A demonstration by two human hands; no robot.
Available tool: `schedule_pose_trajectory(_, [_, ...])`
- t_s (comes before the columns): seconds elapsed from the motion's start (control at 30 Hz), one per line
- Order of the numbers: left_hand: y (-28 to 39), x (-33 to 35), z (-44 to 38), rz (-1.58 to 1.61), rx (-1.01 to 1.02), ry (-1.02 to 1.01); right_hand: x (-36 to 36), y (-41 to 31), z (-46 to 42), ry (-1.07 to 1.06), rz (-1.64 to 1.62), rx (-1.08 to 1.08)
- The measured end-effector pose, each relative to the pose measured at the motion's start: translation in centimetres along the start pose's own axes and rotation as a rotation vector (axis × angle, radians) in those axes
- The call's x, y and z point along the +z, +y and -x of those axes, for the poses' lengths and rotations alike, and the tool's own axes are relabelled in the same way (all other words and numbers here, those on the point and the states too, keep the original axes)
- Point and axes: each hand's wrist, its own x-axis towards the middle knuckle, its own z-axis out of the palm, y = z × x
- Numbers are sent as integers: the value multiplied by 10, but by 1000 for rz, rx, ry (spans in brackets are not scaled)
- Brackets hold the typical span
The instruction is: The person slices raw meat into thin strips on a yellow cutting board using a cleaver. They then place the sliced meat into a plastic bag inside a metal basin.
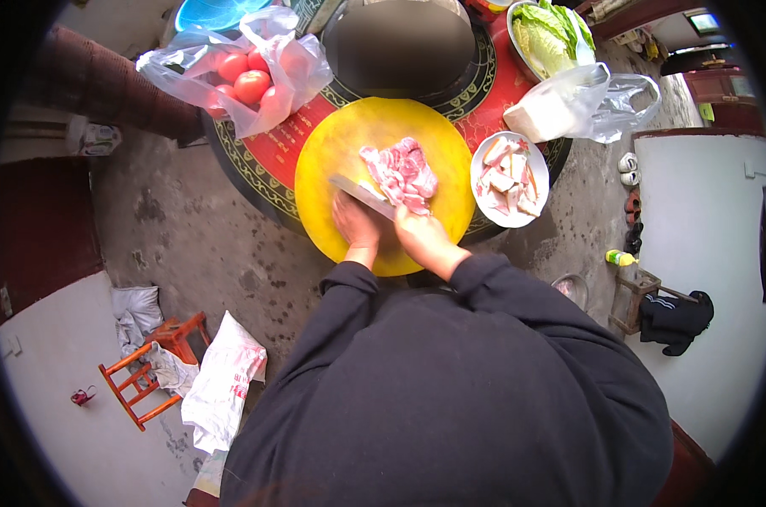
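My right hand (423,237) grips a kitchen knife (359,194), its broad blade slanting up to the left over a round yellow cutting board (329,136). My left hand (355,223) is close against the near side of the blade, which partly hides the fingers; whether they pinch anything cannot be told. Just beyond the blade lies a heap of sliced raw pink meat (405,170). Right of the board stands a white plate (515,222) holding pale, fatty meat pieces (508,172).
On the red patterned table (278,149) are a plastic bag (294,82) of tomatoes (252,87), a bagged white block (538,117) and leafy cabbage (545,41) in a bowl. A blurred dark round area (399,47) lies beyond the board. A wooden chair (136,380) is behind left.
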Motion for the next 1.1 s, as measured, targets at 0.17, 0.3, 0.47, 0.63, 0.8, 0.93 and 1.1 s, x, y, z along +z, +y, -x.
schedule_pose_trajectory(0.17, [-7,5,0,9,-47,-9,7,-15,-32,7,51,-53])
schedule_pose_trajectory(0.3, [-21,9,1,-91,-6,15,-13,-10,6,-54,-18,61])
schedule_pose_trajectory(0.47, [-12,11,3,22,-32,12,10,-10,-12,-25,47,3])
schedule_pose_trajectory(0.63, [-4,-2,-2,121,-62,-54,10,-20,-34,16,58,-7])
schedule_pose_trajectory(0.8, [-18,6,0,-139,7,-56,-6,-5,29,-44,80,55])
schedule_pose_trajectory(0.93, [-11,3,2,-80,21,-52,-1,-9,10,-6,65,29])
schedule_pose_trajectory(1.1, [-13,-5,2,56,56,6,18,-23,-34,57,102,-16])
